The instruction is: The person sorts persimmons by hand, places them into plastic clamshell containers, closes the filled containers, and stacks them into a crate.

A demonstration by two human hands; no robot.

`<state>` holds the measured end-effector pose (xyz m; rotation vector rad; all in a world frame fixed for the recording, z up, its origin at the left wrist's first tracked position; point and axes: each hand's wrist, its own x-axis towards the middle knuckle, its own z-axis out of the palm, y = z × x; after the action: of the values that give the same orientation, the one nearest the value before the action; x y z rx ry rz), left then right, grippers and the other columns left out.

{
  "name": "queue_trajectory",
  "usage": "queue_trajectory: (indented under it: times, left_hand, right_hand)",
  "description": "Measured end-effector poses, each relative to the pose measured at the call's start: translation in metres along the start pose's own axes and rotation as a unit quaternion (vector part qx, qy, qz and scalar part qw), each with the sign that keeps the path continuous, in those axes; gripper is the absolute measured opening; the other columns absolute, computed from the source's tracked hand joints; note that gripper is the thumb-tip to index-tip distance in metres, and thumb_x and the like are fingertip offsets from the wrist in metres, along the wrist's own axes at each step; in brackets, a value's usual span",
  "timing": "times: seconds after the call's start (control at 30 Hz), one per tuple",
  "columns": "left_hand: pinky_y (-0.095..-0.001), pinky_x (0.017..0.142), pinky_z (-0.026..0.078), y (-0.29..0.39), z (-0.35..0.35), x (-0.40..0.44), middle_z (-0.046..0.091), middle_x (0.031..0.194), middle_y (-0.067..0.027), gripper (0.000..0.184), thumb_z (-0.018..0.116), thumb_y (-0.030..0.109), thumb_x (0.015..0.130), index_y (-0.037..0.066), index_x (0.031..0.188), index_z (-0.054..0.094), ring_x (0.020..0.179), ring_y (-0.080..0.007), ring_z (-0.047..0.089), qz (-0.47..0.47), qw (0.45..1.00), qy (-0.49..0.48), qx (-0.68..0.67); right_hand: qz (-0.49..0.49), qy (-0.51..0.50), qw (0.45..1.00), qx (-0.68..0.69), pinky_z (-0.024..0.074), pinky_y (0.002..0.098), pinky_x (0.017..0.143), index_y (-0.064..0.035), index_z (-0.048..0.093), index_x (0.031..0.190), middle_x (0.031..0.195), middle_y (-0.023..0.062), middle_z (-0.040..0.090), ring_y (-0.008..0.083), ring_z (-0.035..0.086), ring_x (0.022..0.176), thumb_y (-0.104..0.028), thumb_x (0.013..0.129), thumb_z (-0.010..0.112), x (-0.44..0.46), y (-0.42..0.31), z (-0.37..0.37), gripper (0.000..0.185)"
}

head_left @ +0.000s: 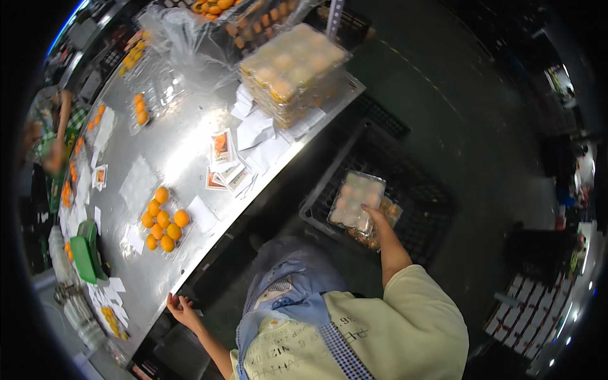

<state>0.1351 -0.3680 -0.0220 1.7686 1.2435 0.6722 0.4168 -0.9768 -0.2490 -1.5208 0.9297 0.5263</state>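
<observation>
My right hand (375,218) is closed on the edge of a clear plastic box of round fruit (358,199), held over a black crate (418,202). Below that box, another fruit box (389,212) shows in the crate. My left hand (182,308) is at the near edge of the metal table (190,259), its fingers slightly curled and apart, holding nothing. Several orange fruits (163,219) lie in a clear tray on the table, up and left of my left hand.
Stacked fruit boxes (291,66) stand at the table's far corner, beside papers (256,133) and printed cards (223,145). A green dispenser (87,251) sits at the left. Another person (60,126) is across the table.
</observation>
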Motion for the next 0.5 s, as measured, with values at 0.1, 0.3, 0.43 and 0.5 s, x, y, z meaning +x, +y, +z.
queue_trajectory:
  times: [0.1, 0.3, 0.43, 0.5]
  left_hand:
    - [-0.0212, 0.059, 0.047, -0.004, -0.009, -0.027, 0.054, 0.104, -0.0046, 0.030, 0.056, 0.008, 0.089, 0.008, 0.119, 0.054, 0.074, -0.0098, 0.057, -0.030, 0.999, -0.021, -0.007]
    - [-0.0185, 0.057, 0.044, 0.016, 0.001, -0.058, 0.057, 0.090, 0.0002, 0.023, 0.056, 0.006, 0.089, 0.007, 0.111, 0.058, 0.069, -0.0060, 0.055, -0.038, 0.998, -0.057, -0.007]
    - [-0.0189, 0.059, 0.044, 0.030, -0.006, -0.061, 0.057, 0.086, 0.0004, 0.021, 0.056, 0.003, 0.088, 0.005, 0.108, 0.059, 0.067, -0.0055, 0.053, -0.008, 0.996, -0.091, 0.005]
    - [-0.0194, 0.061, 0.045, 0.020, -0.020, -0.057, 0.057, 0.085, 0.0003, 0.021, 0.055, 0.003, 0.088, 0.005, 0.108, 0.059, 0.067, -0.0056, 0.053, -0.009, 0.995, -0.099, 0.006]
  right_hand:
    - [0.081, -0.098, 0.989, 0.070, 0.0505, 0.0427, 0.082, 0.0009, 0.043, 0.128, 0.117, 0.0157, 0.056, 0.0308, 0.058, 0.102, -0.027, 0.065, 0.082, -0.014, -0.020, 0.008, 0.080]
    - [-0.023, 0.017, 1.000, 0.005, 0.0496, 0.0404, 0.080, 0.0035, 0.051, 0.122, 0.114, 0.0142, 0.059, 0.0275, 0.059, 0.096, -0.026, 0.061, 0.083, -0.021, -0.024, 0.032, 0.075]
    - [-0.091, 0.054, 0.994, 0.030, 0.0512, 0.0371, 0.073, 0.0076, 0.058, 0.111, 0.103, 0.0145, 0.063, 0.0269, 0.062, 0.086, -0.022, 0.064, 0.079, -0.097, -0.081, 0.035, 0.059]
    - [-0.161, 0.063, 0.983, 0.054, 0.0520, 0.0360, 0.071, 0.0095, 0.061, 0.103, 0.099, 0.0138, 0.063, 0.0239, 0.063, 0.081, -0.017, 0.066, 0.078, -0.061, -0.060, -0.005, 0.049]
